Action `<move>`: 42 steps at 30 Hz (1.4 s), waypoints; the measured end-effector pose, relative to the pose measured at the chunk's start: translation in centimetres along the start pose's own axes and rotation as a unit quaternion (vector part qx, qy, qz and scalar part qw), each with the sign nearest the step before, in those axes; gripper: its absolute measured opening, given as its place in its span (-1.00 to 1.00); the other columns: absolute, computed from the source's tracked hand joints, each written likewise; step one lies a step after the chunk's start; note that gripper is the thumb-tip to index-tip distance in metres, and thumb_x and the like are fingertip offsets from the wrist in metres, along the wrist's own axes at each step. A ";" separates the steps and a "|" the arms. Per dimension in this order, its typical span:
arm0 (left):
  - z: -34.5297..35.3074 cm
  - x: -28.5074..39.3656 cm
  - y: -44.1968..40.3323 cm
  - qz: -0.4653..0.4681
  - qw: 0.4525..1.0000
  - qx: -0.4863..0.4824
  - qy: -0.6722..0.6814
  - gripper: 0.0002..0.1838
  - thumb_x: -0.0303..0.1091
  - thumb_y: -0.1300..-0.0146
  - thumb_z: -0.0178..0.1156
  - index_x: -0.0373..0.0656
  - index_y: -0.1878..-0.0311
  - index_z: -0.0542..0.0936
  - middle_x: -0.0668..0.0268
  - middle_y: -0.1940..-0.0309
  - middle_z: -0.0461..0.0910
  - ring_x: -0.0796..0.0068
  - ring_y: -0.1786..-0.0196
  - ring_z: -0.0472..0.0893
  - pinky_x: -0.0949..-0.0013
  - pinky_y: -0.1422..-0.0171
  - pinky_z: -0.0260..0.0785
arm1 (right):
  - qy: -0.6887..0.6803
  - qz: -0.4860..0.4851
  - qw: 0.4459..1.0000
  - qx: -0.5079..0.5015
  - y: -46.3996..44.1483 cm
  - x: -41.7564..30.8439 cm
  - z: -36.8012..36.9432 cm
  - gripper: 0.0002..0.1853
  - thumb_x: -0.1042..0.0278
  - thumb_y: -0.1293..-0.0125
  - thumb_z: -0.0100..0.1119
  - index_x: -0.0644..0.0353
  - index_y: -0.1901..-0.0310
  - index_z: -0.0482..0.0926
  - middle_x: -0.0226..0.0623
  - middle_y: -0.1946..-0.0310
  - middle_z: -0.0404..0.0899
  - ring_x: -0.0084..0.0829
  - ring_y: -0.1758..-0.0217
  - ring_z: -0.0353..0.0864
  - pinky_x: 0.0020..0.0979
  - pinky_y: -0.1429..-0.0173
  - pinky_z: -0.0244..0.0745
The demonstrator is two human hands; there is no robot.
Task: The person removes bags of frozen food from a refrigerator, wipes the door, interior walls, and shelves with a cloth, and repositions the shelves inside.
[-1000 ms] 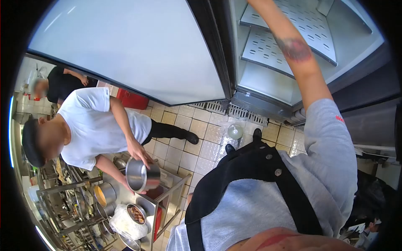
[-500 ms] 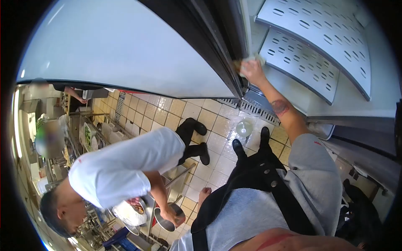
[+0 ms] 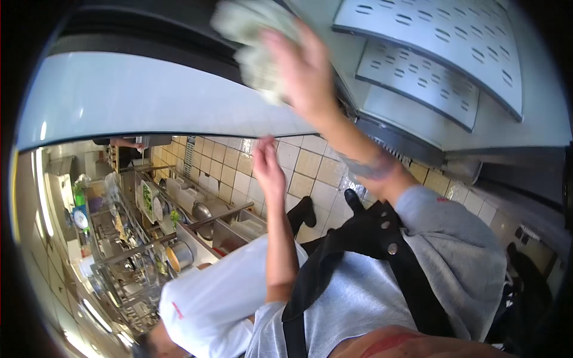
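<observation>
In the head view, the right hand (image 3: pixel 304 71) is gripping a pale, crumpled cloth (image 3: pixel 256 68), fingers closing over its near side, and is holding it up in front of the dark edging (image 3: pixel 149 42) of a white-panelled cabinet door (image 3: pixel 149 95); blur is hiding whether cloth and edging are touching. The left hand (image 3: pixel 270 167) is hovering by the door's lower edge, fingers loosely bent and apparently bearing nothing. Wiping down the door seems to be the step in hand, and the next move is probably calling for pressing the cloth flat along that edging. To the right, perforated shelves (image 3: pixel 421 77) are lining the cabinet's interior. Below, pale tiles (image 3: pixel 307 173) are covering the floor, while a co-worker in a white shirt (image 3: pixel 215 292) is bending near a cluttered steel rack and a pot (image 3: pixel 181 256) with orange contents.
</observation>
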State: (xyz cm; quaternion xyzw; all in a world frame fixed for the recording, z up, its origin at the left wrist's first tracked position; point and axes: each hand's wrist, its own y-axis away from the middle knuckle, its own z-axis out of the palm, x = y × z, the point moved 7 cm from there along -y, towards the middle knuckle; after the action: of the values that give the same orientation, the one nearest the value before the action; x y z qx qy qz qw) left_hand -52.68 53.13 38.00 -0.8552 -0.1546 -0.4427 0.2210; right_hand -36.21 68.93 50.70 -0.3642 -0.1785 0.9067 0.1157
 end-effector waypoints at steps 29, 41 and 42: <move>-1.1 11.7 -9.1 0.206 0.962 0.135 0.117 -0.88 -0.49 -0.25 0.22 -0.23 0.17 0.53 0.19 0.27 0.64 0.51 0.29 0.67 0.46 0.32 0.70 | 0.467 0.193 0.826 0.249 27.4 40.8 -43.4 -0.65 0.61 -0.19 -0.08 0.24 0.00 0.56 -0.02 0.07 0.58 -0.07 0.00 0.55 -0.24 -0.17 0.37; -0.6 12.1 -10.0 0.126 0.983 -0.010 0.133 -0.88 -0.48 -0.26 0.25 -0.19 0.39 0.52 0.46 0.47 0.56 0.69 0.38 0.50 0.54 0.24 0.43 | 0.159 0.250 0.905 0.306 21.9 35.2 -31.7 -0.63 0.43 -0.34 -0.01 0.46 -0.13 0.42 -0.01 -0.10 0.51 -0.16 -0.10 0.53 -0.28 -0.22 0.35; -0.6 11.7 -10.3 0.130 0.983 -0.013 0.130 -0.85 -0.48 -0.24 0.26 -0.21 0.42 0.50 0.49 0.52 0.53 0.73 0.41 0.45 0.55 0.29 0.36 | 0.284 0.295 0.863 0.296 18.7 28.1 -26.6 -0.63 0.51 -0.27 0.06 0.49 -0.09 0.44 0.06 -0.03 0.56 -0.08 -0.09 0.55 -0.21 -0.20 0.38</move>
State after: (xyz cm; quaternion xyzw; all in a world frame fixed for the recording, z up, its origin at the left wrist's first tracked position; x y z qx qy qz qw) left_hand -51.27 62.38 50.44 -0.8058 -0.0059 -0.5196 0.2841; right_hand -38.95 67.86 7.88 -0.5903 0.2549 0.7658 -0.0088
